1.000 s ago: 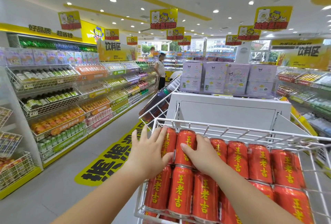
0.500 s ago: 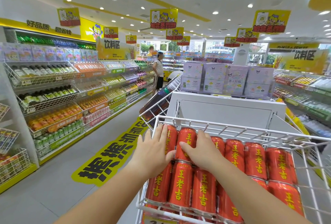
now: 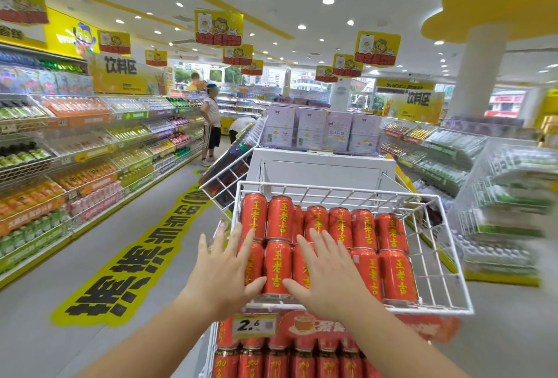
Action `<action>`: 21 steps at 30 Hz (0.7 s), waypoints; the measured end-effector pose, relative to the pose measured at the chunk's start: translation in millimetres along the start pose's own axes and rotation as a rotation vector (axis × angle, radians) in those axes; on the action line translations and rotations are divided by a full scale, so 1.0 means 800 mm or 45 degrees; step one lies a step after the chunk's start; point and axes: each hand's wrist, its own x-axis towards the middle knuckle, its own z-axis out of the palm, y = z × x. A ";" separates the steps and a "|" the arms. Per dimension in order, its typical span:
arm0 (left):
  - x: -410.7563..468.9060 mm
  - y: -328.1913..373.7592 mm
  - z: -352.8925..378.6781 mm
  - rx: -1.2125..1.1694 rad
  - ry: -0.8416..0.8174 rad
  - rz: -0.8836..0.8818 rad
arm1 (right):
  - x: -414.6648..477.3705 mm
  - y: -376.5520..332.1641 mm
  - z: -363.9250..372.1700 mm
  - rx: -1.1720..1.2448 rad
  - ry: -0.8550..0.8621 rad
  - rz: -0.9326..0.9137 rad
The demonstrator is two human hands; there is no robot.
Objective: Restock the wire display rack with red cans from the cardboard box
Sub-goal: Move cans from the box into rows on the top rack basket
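A white wire display rack (image 3: 453,259) stands right in front of me, its top basket filled with red cans (image 3: 392,275) lying in rows, yellow lettering up. My left hand (image 3: 225,269) hovers with straight spread fingers at the basket's left front, over the leftmost cans. My right hand (image 3: 327,272) is spread flat over the cans just right of it. Neither hand holds a can. A lower tier (image 3: 290,359) below the price tag holds more red cans. No cardboard box is in view.
A yellow price tag (image 3: 253,325) hangs on the basket's front. Drink shelves (image 3: 75,166) line the aisle's left side, and more shelves (image 3: 510,196) stand to the right. A person (image 3: 211,124) stands far down the aisle. Purple boxes (image 3: 320,130) sit behind the rack.
Both hands have pulled back from the far row of cans toward the front row, fingers now spread. The view has risen and backed off, showing the price tag and lower tier.
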 end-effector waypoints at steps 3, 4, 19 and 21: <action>-0.033 0.011 -0.001 0.001 0.029 0.038 | -0.038 -0.002 0.006 -0.006 0.018 0.032; -0.047 0.014 -0.001 -0.002 0.015 0.039 | -0.051 -0.001 0.009 -0.012 0.006 0.039; -0.229 0.105 0.079 -0.056 -0.286 -0.019 | -0.218 0.008 0.142 0.062 -0.159 -0.086; -0.250 0.117 0.106 -0.057 -0.336 -0.029 | -0.236 0.007 0.172 0.064 -0.237 -0.137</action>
